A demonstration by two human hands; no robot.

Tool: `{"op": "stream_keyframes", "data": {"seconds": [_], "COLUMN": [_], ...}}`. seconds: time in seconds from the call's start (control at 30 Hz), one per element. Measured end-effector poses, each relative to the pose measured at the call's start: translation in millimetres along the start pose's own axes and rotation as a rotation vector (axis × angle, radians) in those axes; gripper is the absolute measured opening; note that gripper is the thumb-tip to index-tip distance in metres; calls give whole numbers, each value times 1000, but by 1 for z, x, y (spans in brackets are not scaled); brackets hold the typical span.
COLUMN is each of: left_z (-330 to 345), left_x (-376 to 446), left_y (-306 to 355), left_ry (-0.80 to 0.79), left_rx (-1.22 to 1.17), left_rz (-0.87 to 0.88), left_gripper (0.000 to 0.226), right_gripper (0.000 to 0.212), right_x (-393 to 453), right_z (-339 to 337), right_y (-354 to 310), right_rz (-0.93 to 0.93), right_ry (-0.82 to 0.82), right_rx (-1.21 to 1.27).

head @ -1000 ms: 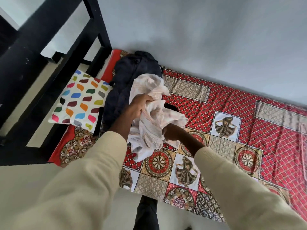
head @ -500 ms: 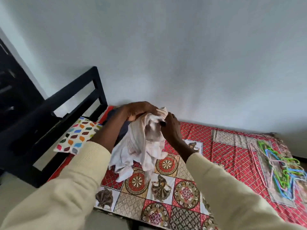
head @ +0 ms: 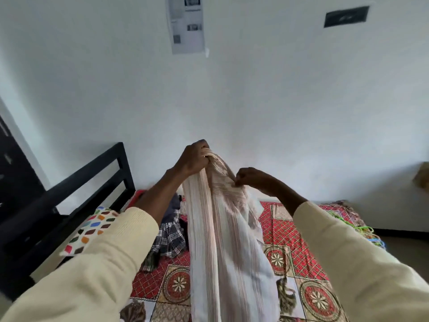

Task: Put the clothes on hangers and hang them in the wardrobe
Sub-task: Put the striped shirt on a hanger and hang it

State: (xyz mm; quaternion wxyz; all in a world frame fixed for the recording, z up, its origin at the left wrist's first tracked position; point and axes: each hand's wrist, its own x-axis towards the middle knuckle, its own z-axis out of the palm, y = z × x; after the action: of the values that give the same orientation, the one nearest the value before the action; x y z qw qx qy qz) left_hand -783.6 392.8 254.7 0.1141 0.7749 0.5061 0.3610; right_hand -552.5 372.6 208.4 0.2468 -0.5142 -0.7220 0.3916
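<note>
A white striped garment [head: 222,242] hangs lengthwise in front of me over the bed. My left hand [head: 193,158] grips its top edge, raised high. A little lower and to the right, my right hand [head: 249,178] pinches the same top edge. More clothes [head: 170,231], a dark one and a checked one, lie in a heap on the bed behind the hanging cloth. Coloured plastic hangers [head: 362,228] lie tangled at the bed's far right, partly hidden by my right sleeve. No wardrobe is in view.
The bed [head: 299,242] has a red patterned cover and stands against a white wall. A black bed frame [head: 76,187] rises at the left, with a spotted pillow [head: 90,231] beside it. A paper sheet [head: 186,23] hangs on the wall.
Both hands have lifted the white garment off the bed; it has gone from a bunched wad to hanging full length. My view has tilted upward toward the wall.
</note>
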Motion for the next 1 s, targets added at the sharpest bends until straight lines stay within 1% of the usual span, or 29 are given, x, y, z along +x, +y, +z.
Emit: {"op": "stream_keyframes", "data": {"seconds": [0.03, 0.07, 0.1, 0.2, 0.23, 0.27, 0.37, 0.4, 0.47, 0.53, 0.57, 0.63, 0.67, 0.73, 0.77, 0.83, 0.9, 0.97, 1.0], "left_z": [-2, -4, -6, -11, -12, -14, -16, -17, -16, -17, -18, -21, -22, -28, -33, -42, -51, -55, -55], "left_x": [-3, -6, -9, -16, -19, -22, -27, -29, -32, -37, -40, -45, -47, -50, -51, -48, -45, -44, -45], "left_y": [8, 13, 18, 26, 30, 34, 49, 55, 68, 79, 84, 90, 91, 90, 88, 79, 67, 58, 55], "left_ry": [-14, -33, -46, -16, -2, 5, 7, 10, 7, 4, 11, 42, 59, 79, 76, 16, -119, -264, -310], "left_rx": [-14, -20, -26, -40, -51, -58, -71, -77, -101, -140, -170, -245, -277, -281, -245, -144, -67, -16, 9], "left_rz": [29, 46, 59, 58, 51, 47, 66, 76, 100, 115, 116, 92, 72, 45, 44, 48, 24, -1, 7], "left_gripper": [23, 25, 28, 30, 29, 27, 28, 28, 28, 27, 25, 21, 20, 18, 18, 23, 36, 48, 48], "right_gripper": [19, 17, 13, 20, 19, 20, 29, 28, 21, 16, 17, 21, 20, 14, 10, 12, 11, 16, 19], "right_x": [-8, -14, -19, -31, -38, -45, -61, -63, -64, -64, -66, -71, -72, -76, -78, -83, -86, -91, -94], "right_z": [1, 3, 3, 6, 8, 13, 34, 41, 52, 56, 58, 64, 66, 72, 75, 73, 62, 46, 38], "right_y": [-1, -2, -4, -2, -3, -4, -16, -21, -25, -24, -22, -19, -18, -16, -16, -18, -17, -17, -19], "right_rz": [-20, -32, -32, -32, -46, -69, -138, -174, -189, -106, -39, 52, 70, 51, 41, 24, 26, 27, 25], "right_ry": [8, 56, 134, 371, 433, 484, 579, 624, 713, 746, 746, 736, 719, 720, 755, 854, 889, 857, 833], "right_rx": [88, 111, 56, -189, -218, -212, -44, -39, -147, -276, -290, -224, -179, -86, -20, 138, 205, 150, 92]}}
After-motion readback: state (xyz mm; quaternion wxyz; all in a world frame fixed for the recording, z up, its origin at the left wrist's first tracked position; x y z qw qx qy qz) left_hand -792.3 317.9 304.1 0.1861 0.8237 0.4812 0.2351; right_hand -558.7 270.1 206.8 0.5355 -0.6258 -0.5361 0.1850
